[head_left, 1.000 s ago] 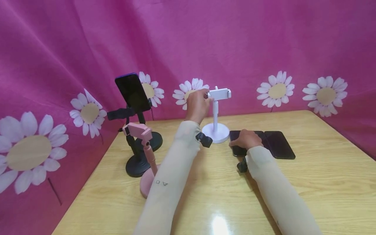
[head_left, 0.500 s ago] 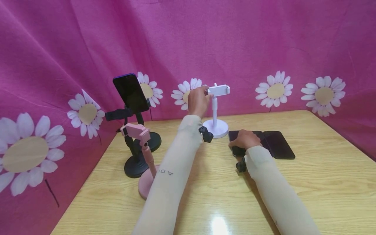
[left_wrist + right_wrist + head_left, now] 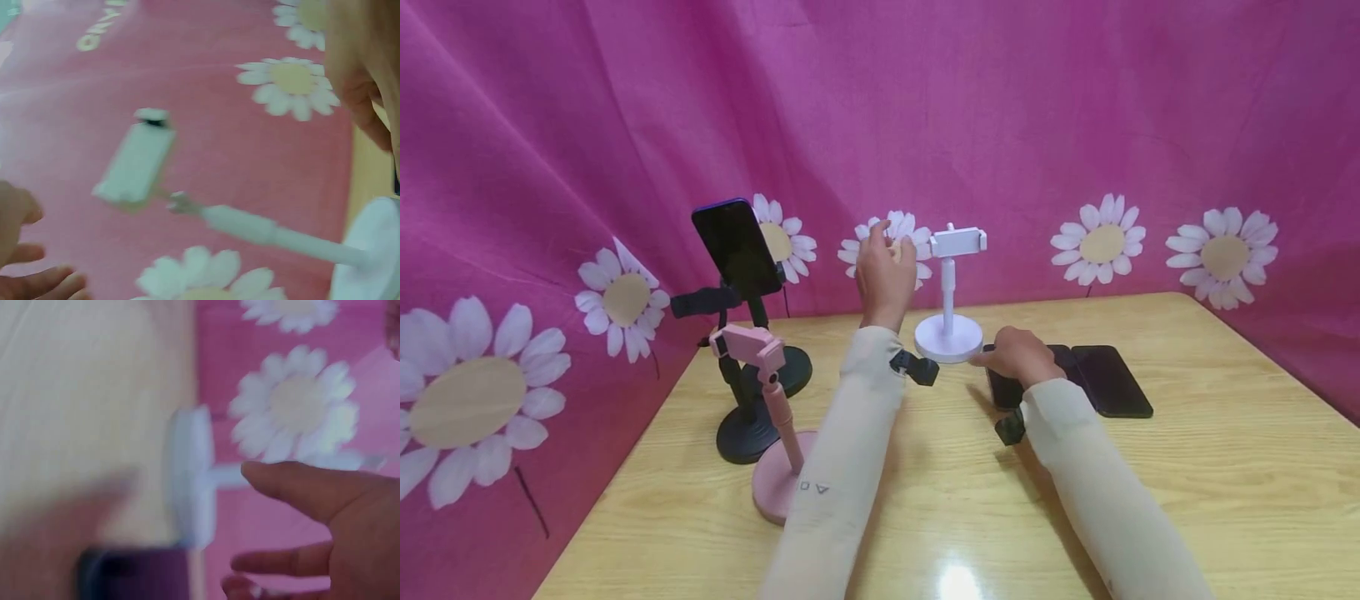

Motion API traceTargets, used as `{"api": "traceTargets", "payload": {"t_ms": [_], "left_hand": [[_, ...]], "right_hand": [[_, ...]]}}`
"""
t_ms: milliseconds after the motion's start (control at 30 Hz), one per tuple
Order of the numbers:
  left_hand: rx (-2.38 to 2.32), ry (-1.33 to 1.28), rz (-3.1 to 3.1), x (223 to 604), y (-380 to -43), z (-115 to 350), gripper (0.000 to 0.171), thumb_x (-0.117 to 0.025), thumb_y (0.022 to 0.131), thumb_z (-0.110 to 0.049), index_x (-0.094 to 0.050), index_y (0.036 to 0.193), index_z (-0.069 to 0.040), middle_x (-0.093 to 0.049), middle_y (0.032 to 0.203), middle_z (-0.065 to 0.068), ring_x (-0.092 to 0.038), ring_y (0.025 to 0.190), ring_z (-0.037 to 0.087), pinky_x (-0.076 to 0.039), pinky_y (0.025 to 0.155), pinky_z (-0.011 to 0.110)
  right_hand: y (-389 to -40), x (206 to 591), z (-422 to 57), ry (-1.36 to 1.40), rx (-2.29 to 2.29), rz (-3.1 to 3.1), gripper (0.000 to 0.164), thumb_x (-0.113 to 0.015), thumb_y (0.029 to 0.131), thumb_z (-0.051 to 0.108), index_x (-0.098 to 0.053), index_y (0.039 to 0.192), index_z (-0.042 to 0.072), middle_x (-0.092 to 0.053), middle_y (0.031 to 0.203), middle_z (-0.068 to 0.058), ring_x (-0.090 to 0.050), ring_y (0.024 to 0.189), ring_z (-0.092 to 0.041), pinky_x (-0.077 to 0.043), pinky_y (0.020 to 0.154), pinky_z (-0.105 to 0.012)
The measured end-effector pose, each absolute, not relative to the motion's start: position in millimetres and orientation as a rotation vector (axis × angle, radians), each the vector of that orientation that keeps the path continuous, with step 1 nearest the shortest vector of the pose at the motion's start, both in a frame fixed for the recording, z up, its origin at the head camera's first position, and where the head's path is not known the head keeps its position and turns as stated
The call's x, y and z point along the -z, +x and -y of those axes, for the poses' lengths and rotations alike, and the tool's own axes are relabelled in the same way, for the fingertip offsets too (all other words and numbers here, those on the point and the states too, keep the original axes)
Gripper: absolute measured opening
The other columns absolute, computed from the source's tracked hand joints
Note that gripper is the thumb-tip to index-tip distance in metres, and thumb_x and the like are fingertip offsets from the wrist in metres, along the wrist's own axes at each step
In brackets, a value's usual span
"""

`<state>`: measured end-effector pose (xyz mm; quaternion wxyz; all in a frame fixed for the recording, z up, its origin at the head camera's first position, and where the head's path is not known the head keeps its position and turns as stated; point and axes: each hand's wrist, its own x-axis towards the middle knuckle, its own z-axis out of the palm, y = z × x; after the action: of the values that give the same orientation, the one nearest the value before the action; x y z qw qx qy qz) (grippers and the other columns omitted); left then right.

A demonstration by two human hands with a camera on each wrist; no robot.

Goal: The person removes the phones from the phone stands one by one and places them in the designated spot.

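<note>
A white phone stand (image 3: 948, 287) with a round base stands upright toward the back of the table; its clamp (image 3: 139, 159) holds nothing. To its left, my left hand (image 3: 886, 279) is raised level with the clamp, apart from it, fingers loosely bent around nothing. My right hand (image 3: 1019, 358) hovers beside the white base, over a dark phone (image 3: 1004, 392) that it partly hides. In the right wrist view, its thumb and fingers (image 3: 290, 559) are extended and hold nothing. A second dark phone (image 3: 1112, 382) lies flat to the right.
At the left stand a pink phone stand (image 3: 781, 408) and black stands (image 3: 747, 433), one bearing a phone (image 3: 737, 247) upright. A pink curtain (image 3: 1000, 108) with daisies hangs behind and to the left of the wooden table (image 3: 1225, 500).
My left hand has let go of the white stand's clamp and moved left. My right hand has shifted slightly left, up off the phone, toward the white base.
</note>
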<state>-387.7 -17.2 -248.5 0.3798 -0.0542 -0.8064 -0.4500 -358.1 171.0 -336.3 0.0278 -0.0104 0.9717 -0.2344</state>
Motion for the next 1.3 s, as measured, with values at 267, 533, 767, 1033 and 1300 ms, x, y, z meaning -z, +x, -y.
{"api": "traceTargets", "payload": {"t_ms": [267,533,767,1033,1300], "left_hand": [[1.104,0.126,1.617,232.5,-359.0,63.1,0.053,-0.058,0.093,-0.023,-0.042,0.142,-0.011,-0.036,0.146,0.01,-0.033,0.133,0.019,-0.034,0.107,0.032],[1.12,0.354,1.462,222.8,-354.3,98.8,0.077,-0.048,0.097,-0.039,-0.007,0.154,-0.007,0.002,0.16,0.013,0.004,0.147,0.018,0.001,0.117,0.029],[1.324,0.381,1.452,217.2,-356.8,106.9,0.076,-0.04,0.099,-0.041,0.002,0.155,-0.011,0.012,0.161,0.011,0.013,0.147,0.019,0.008,0.115,0.03],[1.398,0.491,1.487,220.2,-365.0,110.8,0.076,-0.04,0.095,-0.041,-0.005,0.155,-0.011,-0.004,0.161,0.011,-0.003,0.147,0.023,-0.007,0.118,0.043],[1.386,0.548,1.497,219.3,-368.1,112.3,0.069,-0.037,0.098,-0.04,-0.011,0.155,-0.013,-0.017,0.156,0.009,-0.025,0.137,0.023,-0.024,0.112,0.041]], "right_hand": [[-350.9,300.1,-101.4,-0.594,1.225,-2.907,0.058,-0.065,0.09,0.043,-0.054,0.134,0.008,-0.064,0.115,-0.016,-0.061,0.103,-0.029,-0.053,0.081,-0.042],[-371.3,271.3,-27.4,-0.956,1.687,-2.383,0.06,-0.06,0.097,0.027,-0.034,0.15,0.018,-0.05,0.14,-0.012,-0.055,0.121,-0.024,-0.053,0.089,-0.037],[-385.8,255.6,2.2,-1.018,1.687,-2.148,0.057,-0.049,0.101,0.023,-0.025,0.153,0.024,-0.038,0.151,-0.007,-0.045,0.132,-0.022,-0.048,0.096,-0.038],[-385.3,251.3,16.8,-1.058,1.619,-1.949,0.062,-0.046,0.102,0.017,-0.017,0.155,0.028,-0.031,0.154,-0.004,-0.04,0.135,-0.024,-0.041,0.104,-0.042],[-385.5,248.2,20.0,-1.051,1.574,-1.928,0.061,-0.044,0.101,0.012,-0.016,0.155,0.021,-0.034,0.153,-0.007,-0.04,0.135,-0.024,-0.04,0.105,-0.044]]}}
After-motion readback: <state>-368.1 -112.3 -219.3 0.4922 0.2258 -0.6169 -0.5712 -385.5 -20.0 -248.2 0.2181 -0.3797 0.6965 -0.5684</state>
